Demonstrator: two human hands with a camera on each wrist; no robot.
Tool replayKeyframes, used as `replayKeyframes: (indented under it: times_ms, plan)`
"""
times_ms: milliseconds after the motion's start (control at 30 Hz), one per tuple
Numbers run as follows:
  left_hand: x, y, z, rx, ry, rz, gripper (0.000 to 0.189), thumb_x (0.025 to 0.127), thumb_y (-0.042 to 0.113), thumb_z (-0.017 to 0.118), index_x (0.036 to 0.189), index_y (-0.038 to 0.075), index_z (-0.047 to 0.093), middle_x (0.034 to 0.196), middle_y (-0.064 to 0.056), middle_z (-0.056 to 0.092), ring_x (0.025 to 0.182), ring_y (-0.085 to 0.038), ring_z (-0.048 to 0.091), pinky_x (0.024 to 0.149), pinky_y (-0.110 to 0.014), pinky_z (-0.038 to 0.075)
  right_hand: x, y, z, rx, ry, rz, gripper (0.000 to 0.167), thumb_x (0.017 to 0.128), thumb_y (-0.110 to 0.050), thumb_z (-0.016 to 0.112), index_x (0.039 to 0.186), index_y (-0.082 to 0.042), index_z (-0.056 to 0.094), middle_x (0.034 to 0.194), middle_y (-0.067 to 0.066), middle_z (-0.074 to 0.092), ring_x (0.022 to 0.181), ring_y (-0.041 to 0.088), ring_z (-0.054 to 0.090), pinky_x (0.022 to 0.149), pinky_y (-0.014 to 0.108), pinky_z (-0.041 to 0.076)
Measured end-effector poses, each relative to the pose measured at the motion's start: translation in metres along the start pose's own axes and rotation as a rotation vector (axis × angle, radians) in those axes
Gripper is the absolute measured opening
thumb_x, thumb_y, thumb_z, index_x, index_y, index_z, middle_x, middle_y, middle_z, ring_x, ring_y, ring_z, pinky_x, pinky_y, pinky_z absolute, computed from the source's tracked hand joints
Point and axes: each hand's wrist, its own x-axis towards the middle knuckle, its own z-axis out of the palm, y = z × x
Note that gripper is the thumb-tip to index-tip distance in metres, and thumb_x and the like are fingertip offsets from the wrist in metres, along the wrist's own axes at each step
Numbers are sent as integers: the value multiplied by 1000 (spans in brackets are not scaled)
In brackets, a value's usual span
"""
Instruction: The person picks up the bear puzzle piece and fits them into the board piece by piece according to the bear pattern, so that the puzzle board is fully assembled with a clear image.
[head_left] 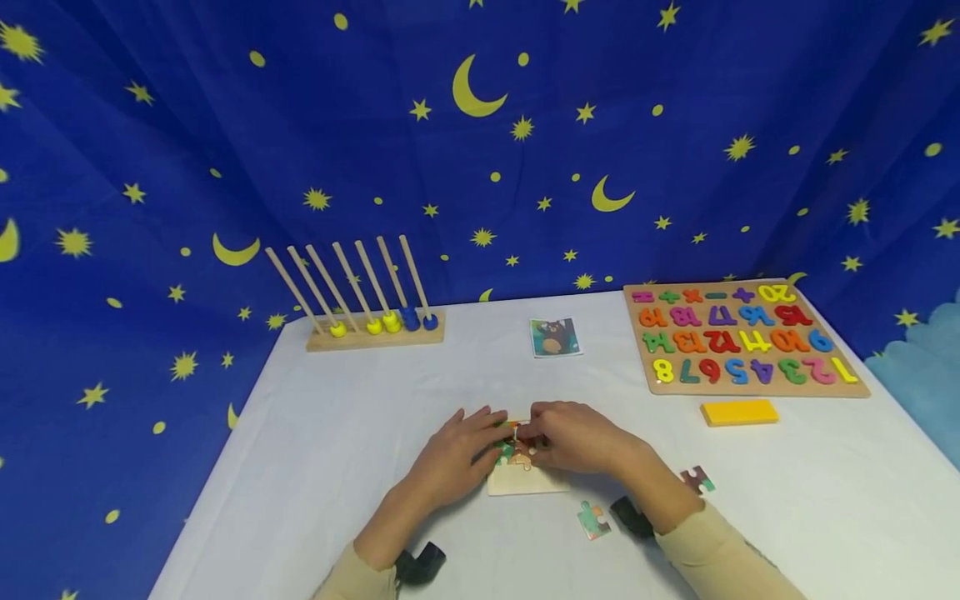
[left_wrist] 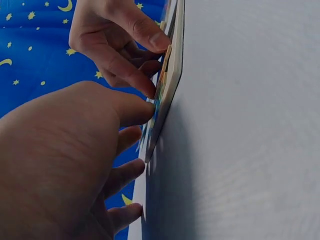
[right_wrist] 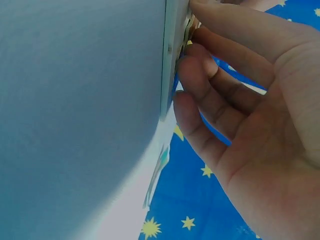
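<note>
A small wooden jigsaw board [head_left: 525, 482] lies on the white table between the hands, with several jigsaw pieces [head_left: 520, 458] on its far part. My left hand [head_left: 453, 454] reaches in from the left. Its fingers are spread and touch the pieces and the board's left side. From the right, my right hand [head_left: 577, 437] pinches a jigsaw piece [left_wrist: 165, 62] between thumb and curled fingers; in the left wrist view its edge stands slightly above the board. The fingers hide most of this piece. In the right wrist view, the other fingers of the right hand [right_wrist: 250, 115] curl beside the board.
Two loose jigsaw pieces lie to the right, one green and orange [head_left: 593, 520], one brown [head_left: 697, 478] beside the right forearm. Further back are a bear picture card [head_left: 555, 337], a wooden peg stand with beads [head_left: 375, 337], a number board [head_left: 750, 387] and a yellow block [head_left: 740, 413].
</note>
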Motion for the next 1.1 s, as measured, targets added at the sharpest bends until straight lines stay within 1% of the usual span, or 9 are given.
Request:
replayKeyframes:
  times_ms: [100, 200, 367, 500, 567, 667, 833, 967, 1100]
  plan:
    - [0, 3, -1, 45, -33, 31, 34, 98, 29, 54, 130, 23, 62, 144, 3, 47, 135, -24, 38, 108, -53, 29, -1, -1, 0, -24, -9, -9, 26, 86, -26, 72, 111, -18, 74, 78, -10, 50, 63, 6, 44, 56, 24, 38]
    - [1, 4, -3, 63, -63, 48, 33, 99, 30, 53, 130, 25, 63, 145, 3, 46, 136, -25, 36, 108, -52, 29, -2, 0, 1, -32, -15, -14, 29, 87, -27, 72, 114, -16, 73, 79, -10, 50, 63, 6, 43, 56, 24, 39]
    - [-1, 4, -4, 69, -74, 66, 33, 99, 32, 52, 131, 28, 62, 145, 4, 45, 137, -25, 34, 108, -52, 29, -3, 3, 1, -24, -13, -34, 29, 88, -27, 71, 114, -16, 73, 81, -10, 51, 64, 5, 44, 57, 24, 40]
    - [-1, 4, -4, 73, -76, 81, 33, 99, 34, 52, 130, 28, 62, 145, 4, 46, 136, -26, 35, 107, -53, 31, -3, 5, 2, -20, -6, -18, 30, 87, -30, 71, 115, -19, 72, 82, -11, 52, 65, 4, 45, 58, 23, 41]
    - [-1, 5, -4, 80, -71, 76, 33, 99, 34, 52, 129, 27, 63, 144, 4, 46, 136, -26, 36, 107, -53, 31, -3, 6, 2, -33, 10, -9, 31, 87, -31, 72, 116, -20, 72, 82, -11, 53, 65, 4, 45, 59, 24, 42]
    - [0, 9, -4, 87, -48, 50, 33, 98, 38, 53, 126, 26, 65, 142, 4, 48, 135, -26, 38, 107, -50, 33, -4, 7, 2, -55, 35, 1, 33, 85, -32, 73, 116, -21, 72, 82, -11, 55, 64, 5, 46, 61, 27, 43]
    - [1, 15, -1, 58, 2, -6, 35, 96, 45, 55, 121, 25, 69, 140, 4, 50, 132, -27, 42, 100, -47, 42, -3, 9, 3, -39, 26, 41, 36, 85, -32, 73, 119, -20, 70, 86, -11, 55, 67, 4, 48, 66, 28, 45]
    - [1, 15, 1, 52, 4, -23, 33, 95, 43, 57, 120, 25, 69, 141, 4, 49, 132, -27, 41, 94, -48, 47, -2, 7, 5, -12, 16, 73, 38, 85, -30, 73, 122, -19, 68, 87, -11, 55, 69, 5, 48, 67, 28, 44]
    - [0, 15, 1, 60, -9, -15, 32, 95, 41, 58, 120, 25, 69, 142, 3, 49, 132, -28, 41, 93, -48, 48, -1, 3, 6, -30, 29, 101, 39, 84, -29, 73, 121, -19, 68, 84, -11, 54, 66, 6, 46, 66, 30, 42]
